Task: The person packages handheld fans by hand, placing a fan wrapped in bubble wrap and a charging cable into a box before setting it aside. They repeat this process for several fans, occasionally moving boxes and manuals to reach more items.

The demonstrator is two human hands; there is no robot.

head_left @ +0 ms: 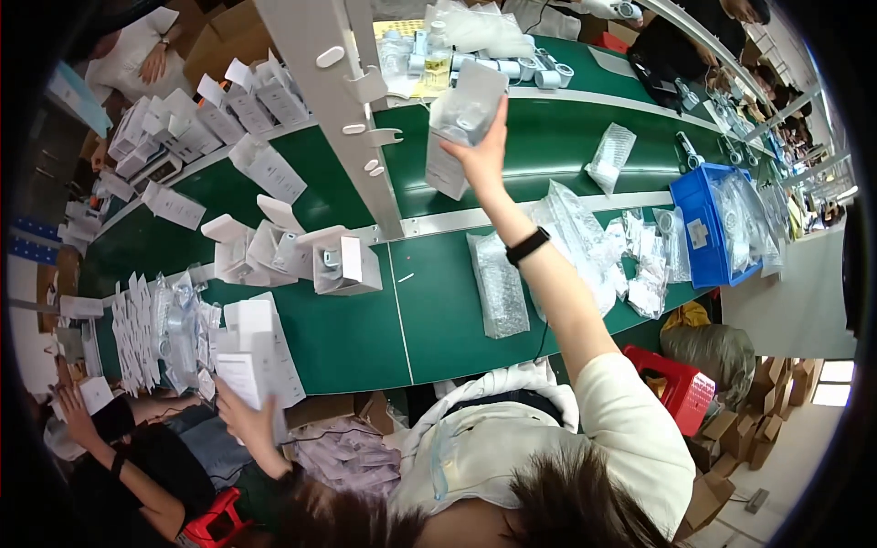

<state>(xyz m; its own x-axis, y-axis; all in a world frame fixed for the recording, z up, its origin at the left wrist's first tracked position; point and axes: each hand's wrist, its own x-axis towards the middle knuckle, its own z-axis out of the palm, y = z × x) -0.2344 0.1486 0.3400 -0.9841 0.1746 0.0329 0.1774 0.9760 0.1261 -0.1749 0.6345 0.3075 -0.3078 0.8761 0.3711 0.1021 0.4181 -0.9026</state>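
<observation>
My right hand, with a black band at its wrist, reaches out over the far green belt. It grips an open white box, thumb on the near side and fingers along the right side. Something in clear wrapping shows at the box's mouth. My left hand is low on the left, its fingers and thumb about the lower end of another white box, which is slightly blurred. Beside that box lie clear-bagged items and a row of folded white papers.
Open white boxes stand left of centre on the green table. A grey metal post rises behind them. To the right are bubble bags and a blue bin. A co-worker's hand is at far left.
</observation>
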